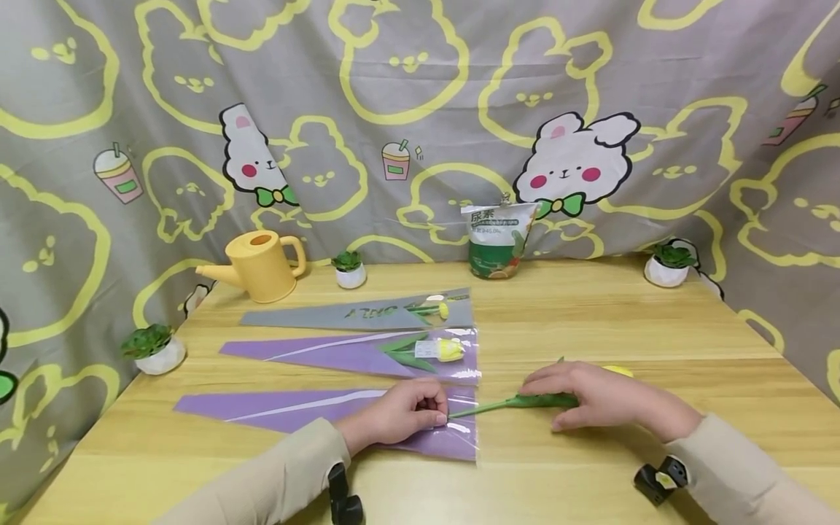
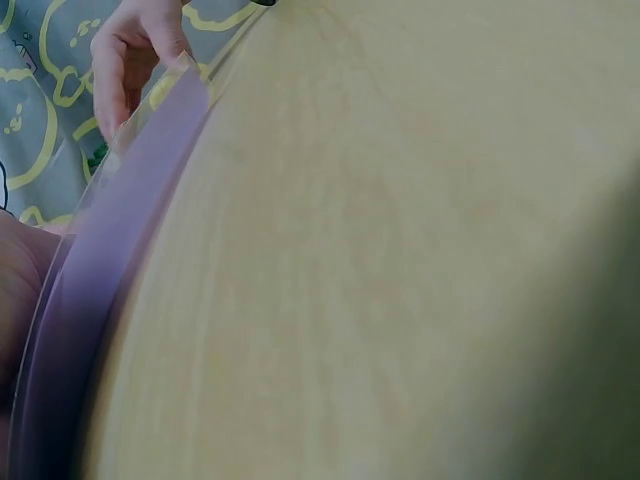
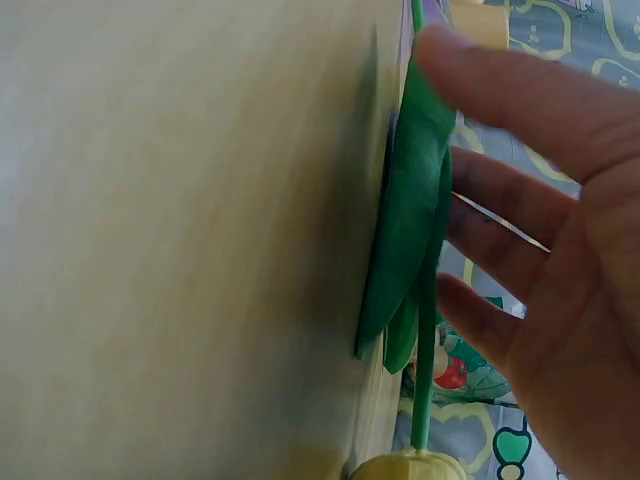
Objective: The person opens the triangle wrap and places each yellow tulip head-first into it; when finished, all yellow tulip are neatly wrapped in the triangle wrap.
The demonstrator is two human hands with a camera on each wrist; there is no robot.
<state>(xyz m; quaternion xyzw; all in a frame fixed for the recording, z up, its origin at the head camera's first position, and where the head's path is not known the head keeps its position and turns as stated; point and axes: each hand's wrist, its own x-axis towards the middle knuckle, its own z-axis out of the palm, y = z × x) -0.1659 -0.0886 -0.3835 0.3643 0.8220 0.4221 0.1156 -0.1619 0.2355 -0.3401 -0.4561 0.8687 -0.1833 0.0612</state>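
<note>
Tulip (image 1: 525, 401) lies flat on the wooden table (image 1: 623, 321), its green stem pointing left toward the mouth of the nearest purple sleeve (image 1: 295, 410), its yellow bloom at the right end, mostly hidden behind the right hand in the head view; the right hand (image 1: 593, 394) rests over the leaves with fingers straight and spread, pressing lightly rather than curling round anything, and the right wrist view shows the open palm just beside the green leaf and stem, with the bloom at the bottom edge; the left hand (image 1: 400, 412) lies on the wide end of the purple sleeve, fingers curled, its thumb and fingertip pinching the clear plastic edge close to the tip of the stem; the left wrist view shows only the purple film edge on and a few fingers near it. Behind this sleeve lie a second purple sleeve (image 1: 367, 356) and a grey sleeve (image 1: 367, 315), each already holding a yellow tulip; further back stand a yellow watering can (image 1: 259, 266), a printed bag (image 1: 496, 239) and small potted plants (image 1: 350, 269) along the table's edges, against a rabbit-patterned cloth (image 1: 420, 109).
</note>
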